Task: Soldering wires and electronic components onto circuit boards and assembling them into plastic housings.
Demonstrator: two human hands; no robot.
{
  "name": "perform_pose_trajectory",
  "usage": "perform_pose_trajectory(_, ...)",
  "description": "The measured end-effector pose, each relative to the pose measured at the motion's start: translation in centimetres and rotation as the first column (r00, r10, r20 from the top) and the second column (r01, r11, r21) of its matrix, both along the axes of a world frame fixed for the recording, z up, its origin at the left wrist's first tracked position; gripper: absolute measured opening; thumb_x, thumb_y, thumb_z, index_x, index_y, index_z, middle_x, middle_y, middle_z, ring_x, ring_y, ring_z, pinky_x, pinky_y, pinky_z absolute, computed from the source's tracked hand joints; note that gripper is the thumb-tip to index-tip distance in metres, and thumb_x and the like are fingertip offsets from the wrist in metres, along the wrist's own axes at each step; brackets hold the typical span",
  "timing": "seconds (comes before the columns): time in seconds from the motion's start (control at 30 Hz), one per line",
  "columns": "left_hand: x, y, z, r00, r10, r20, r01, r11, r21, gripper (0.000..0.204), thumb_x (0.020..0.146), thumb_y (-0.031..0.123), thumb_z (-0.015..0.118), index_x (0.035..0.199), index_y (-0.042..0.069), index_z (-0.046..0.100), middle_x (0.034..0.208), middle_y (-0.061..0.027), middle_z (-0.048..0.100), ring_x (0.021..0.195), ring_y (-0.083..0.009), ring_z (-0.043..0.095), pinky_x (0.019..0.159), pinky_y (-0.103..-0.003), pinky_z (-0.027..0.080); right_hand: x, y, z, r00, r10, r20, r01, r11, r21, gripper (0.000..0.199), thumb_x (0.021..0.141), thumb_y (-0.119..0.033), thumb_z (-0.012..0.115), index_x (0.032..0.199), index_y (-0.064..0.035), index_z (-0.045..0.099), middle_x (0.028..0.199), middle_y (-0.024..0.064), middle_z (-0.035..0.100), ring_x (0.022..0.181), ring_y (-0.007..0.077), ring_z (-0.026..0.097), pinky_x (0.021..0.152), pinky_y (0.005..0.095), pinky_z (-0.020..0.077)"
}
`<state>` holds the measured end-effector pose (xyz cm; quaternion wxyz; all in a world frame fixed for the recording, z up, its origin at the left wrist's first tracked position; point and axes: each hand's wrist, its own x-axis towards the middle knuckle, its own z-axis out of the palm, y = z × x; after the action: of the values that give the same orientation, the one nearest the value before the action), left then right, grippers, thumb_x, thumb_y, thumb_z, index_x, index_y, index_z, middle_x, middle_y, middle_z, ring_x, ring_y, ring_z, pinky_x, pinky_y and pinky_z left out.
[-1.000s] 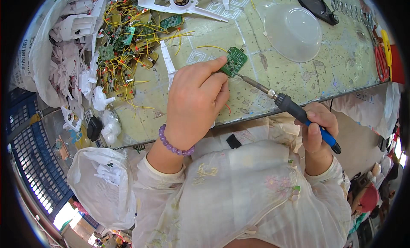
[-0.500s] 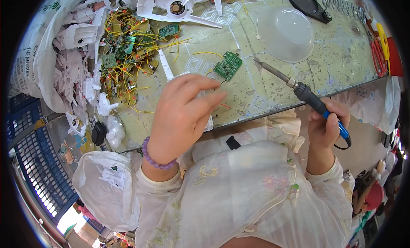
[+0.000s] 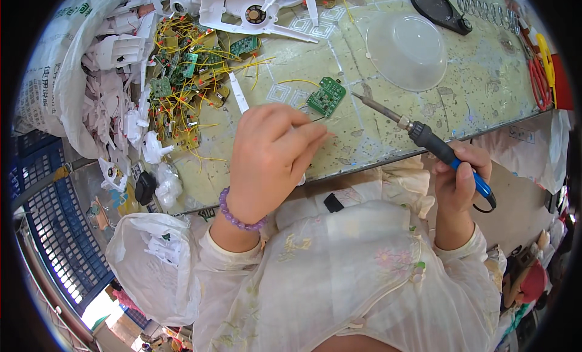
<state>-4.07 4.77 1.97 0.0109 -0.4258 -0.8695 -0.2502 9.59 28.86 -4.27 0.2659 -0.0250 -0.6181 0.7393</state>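
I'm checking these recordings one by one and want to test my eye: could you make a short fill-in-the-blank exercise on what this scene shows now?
1. The soldering iron is held in the ____ hand.
2. The lone circuit board near the left hand is ____ in colour.
3. The beaded bracelet is ____ in colour.
4. The pile of circuit boards lies on the ____ side of the picture.

Missing words: right; green; purple; left.
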Motion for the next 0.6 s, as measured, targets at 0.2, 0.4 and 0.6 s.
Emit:
perform_pose_trajectory(0.2, -0.1, 0.8, -1.8, 0.969, 0.191, 0.156, -0.216, 0.962, 0.169, 0.010, 0.071, 0.004, 0.070, 0.079, 0.004, 0.064, 0.096, -0.0075, 0.065, 0.090, -0.0274, 0.061, 0.075, -0.037, 0.049, -0.2, -0.1, 0.1, 1.000, 0.022, 0.003, -0.022, 0.998, 0.055, 0.025, 0.090, -0.021, 0.057, 0.099, 0.0015, 0.051, 0.080, 0.0139, 0.057, 0.059, 0.0156, 0.055, 0.054, 0.0269, 0.0462)
perform_pose_trajectory(0.4, -0.1, 1.1, -2.2, 0.965, 0.243, 0.101, -0.258, 0.950, 0.175, 0.010, 0.070, 0.003, 0.070, 0.077, 0.004, 0.063, 0.098, -0.0076, 0.065, 0.082, -0.0269, 0.062, 0.071, -0.035, 0.049, -0.3, 0.3, 0.2, 0.995, 0.100, -0.012, -0.096, 0.979, 0.180, 0.022, 0.089, -0.019, 0.058, 0.098, 0.0015, 0.054, 0.076, 0.0122, 0.057, 0.059, 0.0158, 0.056, 0.055, 0.0278, 0.0454)
perform_pose_trajectory(0.6, 0.0, 1.1, -2.7, 0.965, 0.260, 0.043, -0.264, 0.950, 0.166, 0.009, 0.069, 0.005, 0.070, 0.076, 0.005, 0.064, 0.095, -0.0058, 0.065, 0.080, -0.0257, 0.061, 0.071, -0.035, 0.047, -1.1, -0.3, 0.9, 0.986, 0.159, -0.048, -0.134, 0.931, 0.340, 0.014, 0.083, -0.010, 0.059, 0.092, 0.0010, 0.059, 0.070, 0.0109, 0.060, 0.053, 0.0203, 0.056, 0.051, 0.0301, 0.0444)
